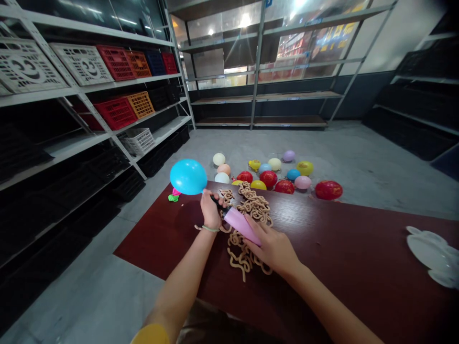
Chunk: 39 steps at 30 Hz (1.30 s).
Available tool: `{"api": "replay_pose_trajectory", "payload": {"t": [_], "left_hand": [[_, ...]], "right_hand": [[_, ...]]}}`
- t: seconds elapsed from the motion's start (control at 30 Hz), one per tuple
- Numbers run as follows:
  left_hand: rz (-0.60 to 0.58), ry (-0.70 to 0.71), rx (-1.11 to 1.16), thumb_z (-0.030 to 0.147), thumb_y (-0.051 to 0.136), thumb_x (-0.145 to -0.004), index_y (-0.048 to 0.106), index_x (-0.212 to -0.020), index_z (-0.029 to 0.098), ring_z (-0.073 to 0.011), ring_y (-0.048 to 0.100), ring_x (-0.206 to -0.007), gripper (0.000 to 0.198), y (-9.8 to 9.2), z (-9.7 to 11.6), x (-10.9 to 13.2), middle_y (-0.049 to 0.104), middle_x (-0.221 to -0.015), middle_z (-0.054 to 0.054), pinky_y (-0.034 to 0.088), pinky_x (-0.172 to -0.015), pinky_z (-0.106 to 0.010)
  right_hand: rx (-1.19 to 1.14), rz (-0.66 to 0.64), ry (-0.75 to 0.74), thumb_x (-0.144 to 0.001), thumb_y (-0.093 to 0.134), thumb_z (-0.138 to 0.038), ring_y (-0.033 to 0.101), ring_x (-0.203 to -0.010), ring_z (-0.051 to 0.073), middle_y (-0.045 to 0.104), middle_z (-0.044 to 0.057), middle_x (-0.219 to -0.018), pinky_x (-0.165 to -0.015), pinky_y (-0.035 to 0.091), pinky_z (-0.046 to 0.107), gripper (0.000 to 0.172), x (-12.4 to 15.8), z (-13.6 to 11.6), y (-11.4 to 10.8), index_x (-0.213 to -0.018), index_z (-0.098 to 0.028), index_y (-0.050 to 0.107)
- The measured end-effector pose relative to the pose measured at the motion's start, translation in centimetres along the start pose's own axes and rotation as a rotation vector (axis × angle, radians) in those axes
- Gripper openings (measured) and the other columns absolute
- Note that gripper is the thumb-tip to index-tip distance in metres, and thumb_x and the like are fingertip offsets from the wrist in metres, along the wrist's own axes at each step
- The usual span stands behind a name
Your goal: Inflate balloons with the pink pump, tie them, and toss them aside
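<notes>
A bright blue balloon (188,177), rounded and inflated, sits on the black nozzle end of a pink hand pump (241,223). My left hand (211,210) is closed around the balloon's neck and the nozzle, with a pale green band at its wrist. The pink barrel is wrapped by the fingers of my right hand (274,243). Beneath and beside the pump lie tan, curly, rope-like pieces (256,205) in a loose heap; I cannot tell what they are. Pink and green limp balloons (174,195) rest near the table's far left corner.
The dark red table (333,258) carries a white lobed tray (428,251) at the right. Several inflated balloons (268,179) of mixed colours lie on the floor beyond it. Shelving with crates (116,112) stands at the left, and another metal rack (255,95) at the back.
</notes>
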<state>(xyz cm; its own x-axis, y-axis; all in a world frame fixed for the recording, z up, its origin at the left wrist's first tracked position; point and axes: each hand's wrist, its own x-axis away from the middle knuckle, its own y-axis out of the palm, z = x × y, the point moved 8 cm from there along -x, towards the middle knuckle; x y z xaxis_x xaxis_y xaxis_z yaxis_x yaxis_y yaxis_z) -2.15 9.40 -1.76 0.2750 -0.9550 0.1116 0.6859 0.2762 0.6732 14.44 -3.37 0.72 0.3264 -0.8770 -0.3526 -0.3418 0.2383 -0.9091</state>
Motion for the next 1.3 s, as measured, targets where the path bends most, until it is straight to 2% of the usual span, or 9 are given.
{"api": "replay_pose_trajectory", "payload": {"t": [0.17, 0.27, 0.37, 0.57, 0.67, 0.93, 1.03, 1.17, 1.3], "left_hand": [[0.086, 0.076, 0.067, 0.040, 0.053, -0.092, 0.040, -0.080, 0.022, -0.0057, 0.036, -0.040, 0.026, -2.3, 4.0, -2.6, 0.037, -0.061, 0.008, 0.028, -0.037, -0.019], [0.127, 0.107, 0.096, 0.038, 0.053, -0.093, 0.041, -0.080, 0.021, -0.0051, 0.036, -0.040, 0.025, -3.4, 5.0, -3.4, 0.038, -0.062, 0.008, 0.026, -0.037, -0.018], [0.131, 0.087, 0.096, 0.038, 0.052, -0.093, 0.040, -0.079, 0.021, -0.0053, 0.036, -0.040, 0.025, -3.0, 3.9, -2.8, 0.038, -0.061, 0.008, 0.027, -0.038, -0.018], [-0.006, -0.050, 0.064, 0.040, 0.052, -0.093, 0.040, -0.080, 0.022, -0.0071, 0.041, -0.042, 0.025, 0.3, -1.2, 0.4, 0.041, -0.061, 0.007, 0.034, -0.041, -0.020], [-0.004, -0.088, 0.043, 0.040, 0.051, -0.094, 0.040, -0.079, 0.022, -0.0071, 0.040, -0.041, 0.026, 0.4, -1.6, 0.4, 0.040, -0.060, 0.007, 0.034, -0.040, -0.020], [0.094, 0.038, 0.104, 0.039, 0.051, -0.094, 0.040, -0.079, 0.022, -0.0061, 0.036, -0.040, 0.025, -3.1, 3.9, -3.3, 0.036, -0.061, 0.007, 0.028, -0.038, -0.019], [0.109, 0.064, 0.126, 0.039, 0.051, -0.094, 0.040, -0.079, 0.022, -0.0058, 0.036, -0.041, 0.025, -3.7, 4.5, -3.7, 0.037, -0.062, 0.007, 0.028, -0.038, -0.019], [0.054, 0.029, 0.106, 0.039, 0.053, -0.093, 0.040, -0.079, 0.021, -0.0065, 0.038, -0.042, 0.026, -2.2, 2.5, -2.4, 0.038, -0.062, 0.007, 0.031, -0.039, -0.019], [-0.121, -0.089, 0.066, 0.041, 0.058, -0.091, 0.043, -0.080, 0.021, -0.0084, 0.045, -0.047, 0.027, 0.7, -1.2, -0.2, 0.044, -0.064, 0.005, 0.039, -0.045, -0.022]], "right_hand": [[-0.017, 0.001, -0.066, -0.094, 0.055, -0.037, 0.069, -0.090, 0.023, 0.070, 0.011, -0.111, -0.071, 0.057, 0.033, 0.064, -0.1, -0.8, -0.4, -0.152, -0.020, 0.034], [0.004, -0.001, -0.084, -0.095, 0.053, -0.038, 0.069, -0.090, 0.023, 0.070, 0.011, -0.111, -0.070, 0.056, 0.032, 0.060, 0.1, -0.8, -0.4, -0.150, -0.018, 0.037], [0.055, 0.008, -0.065, -0.094, 0.053, -0.037, 0.070, -0.085, 0.023, 0.070, 0.011, -0.108, -0.065, 0.055, 0.031, 0.057, 0.3, -0.4, -0.3, -0.147, -0.017, 0.042], [0.092, 0.054, 0.044, -0.092, 0.056, -0.036, 0.071, -0.080, 0.024, 0.070, 0.011, -0.112, -0.059, 0.054, 0.031, 0.057, 0.4, 0.6, -0.3, -0.145, -0.019, 0.045], [0.056, 0.042, 0.028, -0.093, 0.055, -0.037, 0.071, -0.081, 0.024, 0.071, 0.011, -0.111, -0.061, 0.055, 0.032, 0.059, 0.1, 0.2, -0.1, -0.148, -0.021, 0.042], [0.015, 0.039, -0.110, -0.094, 0.053, -0.037, 0.070, -0.082, 0.021, 0.071, 0.009, -0.108, -0.066, 0.056, 0.030, 0.060, 0.2, -0.6, -1.0, -0.150, -0.021, 0.038], [0.054, 0.038, -0.131, -0.094, 0.053, -0.038, 0.070, -0.080, 0.021, 0.071, 0.009, -0.105, -0.064, 0.055, 0.030, 0.058, 0.5, -0.3, -1.2, -0.148, -0.019, 0.042], [0.120, 0.046, -0.076, -0.092, 0.056, -0.037, 0.070, -0.078, 0.023, 0.071, 0.009, -0.104, -0.059, 0.054, 0.030, 0.057, 0.6, 0.3, -0.9, -0.145, -0.019, 0.046], [0.129, 0.060, 0.033, -0.093, 0.053, -0.036, 0.071, -0.080, 0.025, 0.071, 0.011, -0.110, -0.058, 0.054, 0.032, 0.056, 0.7, 1.0, -0.2, -0.146, -0.020, 0.043]]}}
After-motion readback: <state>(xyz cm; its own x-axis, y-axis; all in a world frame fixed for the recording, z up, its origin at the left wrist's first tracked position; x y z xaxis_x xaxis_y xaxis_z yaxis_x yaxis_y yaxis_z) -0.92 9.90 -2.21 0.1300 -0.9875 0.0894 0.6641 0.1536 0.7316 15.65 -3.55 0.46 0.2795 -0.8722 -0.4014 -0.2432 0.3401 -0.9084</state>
